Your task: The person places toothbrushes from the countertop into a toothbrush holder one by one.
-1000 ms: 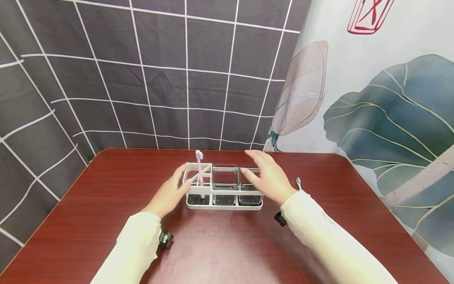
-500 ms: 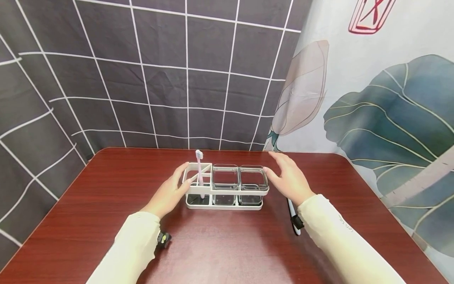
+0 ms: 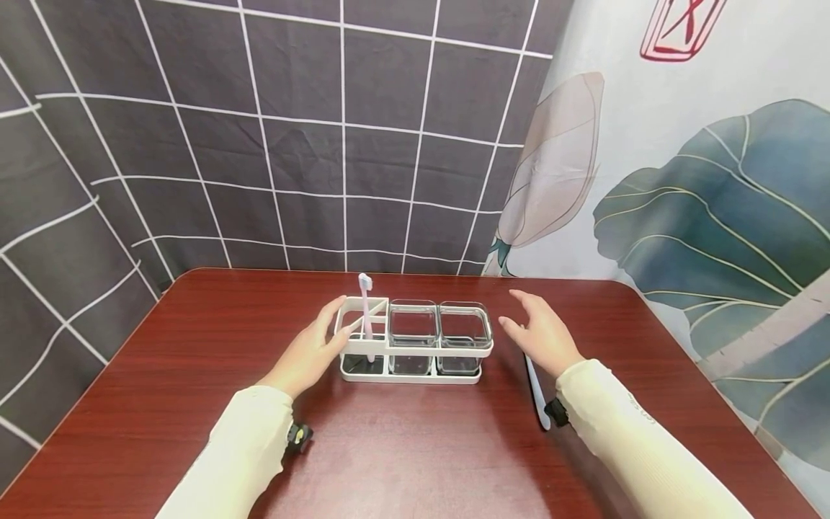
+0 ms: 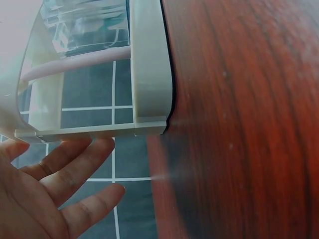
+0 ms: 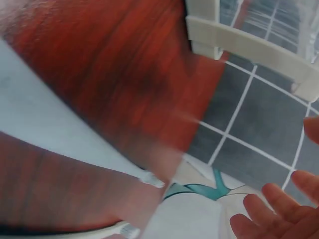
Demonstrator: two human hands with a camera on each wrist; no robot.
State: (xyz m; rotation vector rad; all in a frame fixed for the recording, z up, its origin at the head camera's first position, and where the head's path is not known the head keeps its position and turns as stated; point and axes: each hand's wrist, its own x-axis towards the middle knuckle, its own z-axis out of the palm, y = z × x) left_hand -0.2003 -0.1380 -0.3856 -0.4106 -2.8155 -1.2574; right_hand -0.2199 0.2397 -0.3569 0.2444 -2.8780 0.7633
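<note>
A white toothbrush holder [image 3: 437, 353] stands on the table, with two clear square cups [image 3: 413, 324] in its middle and right slots. A pink toothbrush [image 3: 367, 317] stands upright in the left compartment. My left hand [image 3: 313, 355] rests at the holder's left end; in the left wrist view its fingertips [image 4: 107, 145] touch the end frame, fingers spread and loosely extended. My right hand [image 3: 543, 333] hovers to the right of the holder, apart from it, fingers relaxed and holding nothing. Below it lies a light-blue toothbrush [image 3: 537, 396], its head end hidden by the hand in the head view.
The reddish-brown wooden table [image 3: 415, 447] has its far edge close behind the holder. A dark grid-patterned curtain [image 3: 292, 144] hangs there, with a leaf-printed cloth [image 3: 700, 216] at right. The right wrist view shows a second pale slender bristled item [image 5: 99, 232] near the toothbrush.
My right hand has moved right, off the right cup and away from the holder, uncovering the cup and the toothbrush handle. My left hand stays at the holder's left end.
</note>
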